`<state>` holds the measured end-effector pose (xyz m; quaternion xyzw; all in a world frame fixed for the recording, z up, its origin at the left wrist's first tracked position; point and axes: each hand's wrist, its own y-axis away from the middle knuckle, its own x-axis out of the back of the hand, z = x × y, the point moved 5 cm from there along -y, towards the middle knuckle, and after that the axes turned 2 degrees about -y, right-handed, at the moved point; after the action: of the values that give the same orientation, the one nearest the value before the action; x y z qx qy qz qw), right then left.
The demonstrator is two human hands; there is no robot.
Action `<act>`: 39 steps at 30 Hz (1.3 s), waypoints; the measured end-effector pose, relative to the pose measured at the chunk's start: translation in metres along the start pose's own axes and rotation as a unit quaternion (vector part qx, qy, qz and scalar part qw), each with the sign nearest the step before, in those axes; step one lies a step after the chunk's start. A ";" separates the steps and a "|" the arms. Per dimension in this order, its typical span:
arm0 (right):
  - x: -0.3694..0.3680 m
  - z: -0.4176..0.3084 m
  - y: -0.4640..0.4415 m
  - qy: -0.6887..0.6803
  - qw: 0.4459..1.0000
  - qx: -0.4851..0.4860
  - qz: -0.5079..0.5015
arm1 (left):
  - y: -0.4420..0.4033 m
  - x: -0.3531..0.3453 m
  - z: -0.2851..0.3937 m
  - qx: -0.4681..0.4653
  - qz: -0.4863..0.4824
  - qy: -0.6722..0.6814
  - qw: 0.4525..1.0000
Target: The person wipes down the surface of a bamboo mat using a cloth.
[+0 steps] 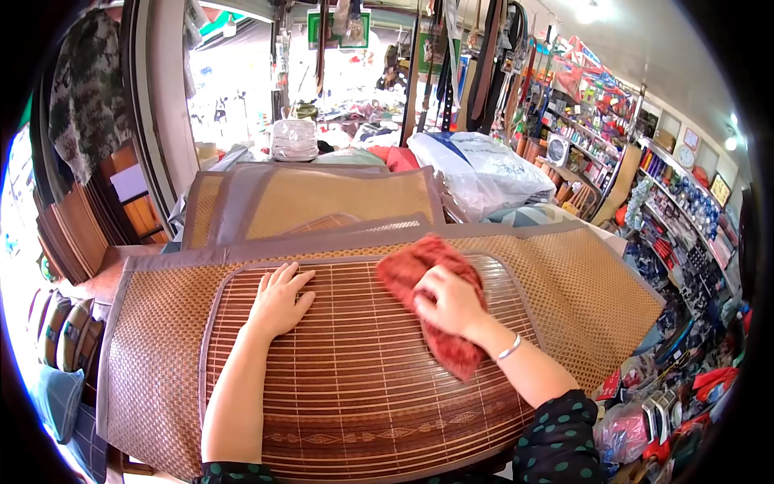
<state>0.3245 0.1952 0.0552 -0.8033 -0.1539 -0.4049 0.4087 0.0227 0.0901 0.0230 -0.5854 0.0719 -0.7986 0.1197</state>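
A brown slatted bamboo mat [347, 355] with rounded corners and a dark woven band lies over a larger tan woven mat [161, 363] with a grey edge. My left hand [279, 302] rests flat on the upper left of the bamboo mat, fingers spread. On the upper right, my right hand [448, 300] grips a red cloth [403, 270] that lies against the slats and is slightly blurred. Part of the cloth hangs down below the hand. Its fingertips are partly hidden in the cloth folds.
More tan mats [322, 198] are stacked behind. A plastic-wrapped bundle [484, 173] and a clear-wrapped stack [294, 140] sit beyond them. Belts [484, 64] hang overhead. Full shelves [685, 194] line the right; blue cushions [60, 399] are at the lower left.
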 end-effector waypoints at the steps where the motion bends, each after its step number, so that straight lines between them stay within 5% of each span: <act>1: 0.004 0.039 -0.004 0.026 0.998 -0.054 0.020 | -0.001 0.000 -0.001 0.001 0.003 0.000 1.000; 7: 0.027 0.133 0.004 0.120 0.967 -0.223 0.026 | 0.000 0.003 0.002 0.008 -0.012 0.016 1.000; 10: 0.021 0.111 0.004 0.163 0.969 -0.181 0.033 | -0.001 0.002 0.002 0.009 -0.010 0.010 1.000; 18: -0.011 -0.082 0.019 -0.005 0.989 0.132 -0.061 | -0.001 0.003 0.004 0.008 -0.019 0.001 1.000; 20: -0.014 -0.068 0.013 -0.075 0.992 0.055 -0.082 | 0.000 0.002 0.002 0.010 -0.020 0.001 1.000; 23: -0.007 -0.013 -0.005 -0.015 1.000 0.019 -0.007 | -0.001 -0.001 0.000 -0.002 -0.008 0.008 1.000; 30: 0.027 0.121 0.005 0.078 0.965 -0.239 0.071 | 0.000 0.002 0.001 -0.003 -0.002 0.005 1.000; 33: 0.028 0.087 0.004 0.100 0.975 -0.190 0.053 | 0.000 0.001 0.002 -0.005 -0.003 0.006 1.000; 39: -0.008 -0.073 0.023 -0.040 0.989 0.135 -0.048 | 0.000 0.001 0.002 -0.001 -0.014 0.003 1.000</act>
<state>0.2947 0.1247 0.0618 -0.7481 -0.2617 -0.3668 0.4872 0.0247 0.0901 0.0248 -0.5841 0.0652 -0.8018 0.1079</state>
